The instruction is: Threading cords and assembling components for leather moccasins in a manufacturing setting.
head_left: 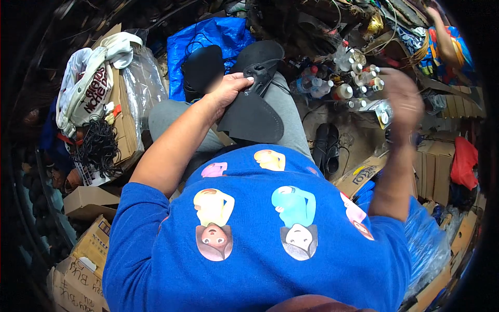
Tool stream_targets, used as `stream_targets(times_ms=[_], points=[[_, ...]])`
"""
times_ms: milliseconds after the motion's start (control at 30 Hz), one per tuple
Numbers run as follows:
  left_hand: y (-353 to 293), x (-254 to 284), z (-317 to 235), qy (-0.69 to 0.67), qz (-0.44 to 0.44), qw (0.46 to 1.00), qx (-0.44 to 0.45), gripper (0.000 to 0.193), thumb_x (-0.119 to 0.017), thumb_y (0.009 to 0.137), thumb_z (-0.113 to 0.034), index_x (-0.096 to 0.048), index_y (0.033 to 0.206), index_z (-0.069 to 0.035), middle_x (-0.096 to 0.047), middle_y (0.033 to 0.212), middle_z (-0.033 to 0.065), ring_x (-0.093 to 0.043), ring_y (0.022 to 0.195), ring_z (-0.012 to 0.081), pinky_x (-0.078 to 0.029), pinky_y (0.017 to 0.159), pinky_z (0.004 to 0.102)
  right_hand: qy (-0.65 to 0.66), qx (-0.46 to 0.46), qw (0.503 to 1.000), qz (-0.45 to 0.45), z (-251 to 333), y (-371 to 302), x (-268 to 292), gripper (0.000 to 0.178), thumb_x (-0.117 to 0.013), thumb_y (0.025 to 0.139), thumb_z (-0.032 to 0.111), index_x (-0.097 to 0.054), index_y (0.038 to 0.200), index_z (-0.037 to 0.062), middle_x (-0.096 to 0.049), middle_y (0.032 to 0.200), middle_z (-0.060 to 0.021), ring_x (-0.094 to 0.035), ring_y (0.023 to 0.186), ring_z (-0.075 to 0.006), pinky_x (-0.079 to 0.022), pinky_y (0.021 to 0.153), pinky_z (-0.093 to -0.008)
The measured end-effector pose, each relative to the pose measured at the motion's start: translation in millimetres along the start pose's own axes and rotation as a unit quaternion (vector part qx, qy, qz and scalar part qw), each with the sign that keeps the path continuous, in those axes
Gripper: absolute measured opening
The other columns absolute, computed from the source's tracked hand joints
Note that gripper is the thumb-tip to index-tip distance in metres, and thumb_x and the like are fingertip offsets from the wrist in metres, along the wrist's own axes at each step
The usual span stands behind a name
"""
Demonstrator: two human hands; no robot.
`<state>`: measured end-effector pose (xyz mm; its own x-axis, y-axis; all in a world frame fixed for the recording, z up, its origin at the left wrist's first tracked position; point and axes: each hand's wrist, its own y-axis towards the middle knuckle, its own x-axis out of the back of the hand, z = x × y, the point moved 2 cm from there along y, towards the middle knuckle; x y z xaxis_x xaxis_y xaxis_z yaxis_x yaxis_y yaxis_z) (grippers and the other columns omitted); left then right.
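Note:
Over my lap, my left hand (231,89) is closed on a flat black shoe upper (252,120), its thumb pressed on top near the eyelets. The upper has a wide stitched lower part and a rounded far end. Just beyond that hand is a dark rounded black piece (204,66); its kind is not clear. My right hand (401,99) is raised on the right, close to a group of small bottles (358,78). It is smeared by motion, so its fingers and anything in them cannot be made out.
A blue plastic sheet (179,39) lies beyond my knees. To the left are a white printed cloth bag (86,86), a bundle of black laces (97,145) and cardboard boxes (86,260). A pair of black shoes (326,148) and a red cloth (464,164) are on the right.

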<state>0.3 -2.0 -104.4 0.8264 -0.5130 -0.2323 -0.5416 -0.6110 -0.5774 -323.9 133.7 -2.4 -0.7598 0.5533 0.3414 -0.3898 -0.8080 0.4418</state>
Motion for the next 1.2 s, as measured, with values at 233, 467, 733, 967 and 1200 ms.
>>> stream_targets(times_ms=[233, 467, 733, 967, 1200], points=[[-3.4, -10.5, -3.4, 0.017, 0.006, 1.000, -0.009, 0.014, -0.056, 0.085, -0.020, -0.057, 0.090, -0.007, -0.060, 0.073, 0.0010, -0.058, 0.061, 0.0083, -0.048, 0.056, 0.0217, -0.041, -0.031, 0.962, 0.267, 0.1, -34.5, -149.2, 0.016, -0.059, 0.082, 0.014, -0.064, 0.094, 0.0035, -0.063, 0.078, -0.0147, -0.063, 0.069, -0.0240, -0.048, 0.063, -0.0314], [-2.1, -9.9, -2.7, 0.019, -0.002, 1.000, -0.014, 0.013, -0.056, 0.086, -0.020, -0.056, 0.084, -0.007, -0.058, 0.071, 0.0005, -0.056, 0.058, 0.0071, -0.047, 0.054, 0.0215, -0.080, -0.051, 0.955, 0.281, -8.3, -32.2, -159.4, 0.019, -0.058, 0.082, 0.017, -0.064, 0.094, 0.0045, -0.063, 0.077, -0.0171, -0.063, 0.072, -0.0294, -0.048, 0.064, -0.0347], [2.1, -5.6, 0.0, 0.024, -0.008, 1.000, -0.019, 0.012, -0.056, 0.086, -0.019, -0.057, 0.082, -0.008, -0.058, 0.070, -0.0006, -0.056, 0.057, 0.0070, -0.046, 0.052, 0.0204, -0.085, -0.087, 0.945, 0.304, -8.3, -33.1, -162.3, 0.019, -0.058, 0.082, 0.019, -0.065, 0.093, 0.0052, -0.063, 0.078, -0.0177, -0.063, 0.073, -0.0296, -0.048, 0.066, -0.0346], [-4.3, -15.2, -6.7, 0.080, 0.003, 0.995, -0.052, 0.014, -0.059, 0.084, -0.020, -0.061, 0.086, -0.006, -0.061, 0.072, -0.0012, -0.055, 0.056, 0.0047, -0.043, 0.051, 0.0192, -0.128, -0.086, 0.940, 0.305, -4.5, -30.5, -162.6, 0.021, -0.058, 0.080, 0.020, -0.065, 0.092, 0.0042, -0.063, 0.081, -0.0183, -0.062, 0.078, -0.0320, -0.048, 0.070, -0.0370], [1.4, -21.1, -10.7, 0.194, 0.030, 0.969, -0.147, 0.025, -0.061, 0.084, -0.023, -0.065, 0.093, 0.000, -0.063, 0.076, 0.0015, -0.055, 0.068, 0.0060, -0.044, 0.064, 0.0205, -0.151, -0.062, 0.942, 0.294, -12.0, -29.7, -168.7, 0.023, -0.059, 0.079, 0.020, -0.063, 0.096, 0.0050, -0.063, 0.077, -0.0187, -0.062, 0.076, -0.0325, -0.048, 0.069, -0.0378]])
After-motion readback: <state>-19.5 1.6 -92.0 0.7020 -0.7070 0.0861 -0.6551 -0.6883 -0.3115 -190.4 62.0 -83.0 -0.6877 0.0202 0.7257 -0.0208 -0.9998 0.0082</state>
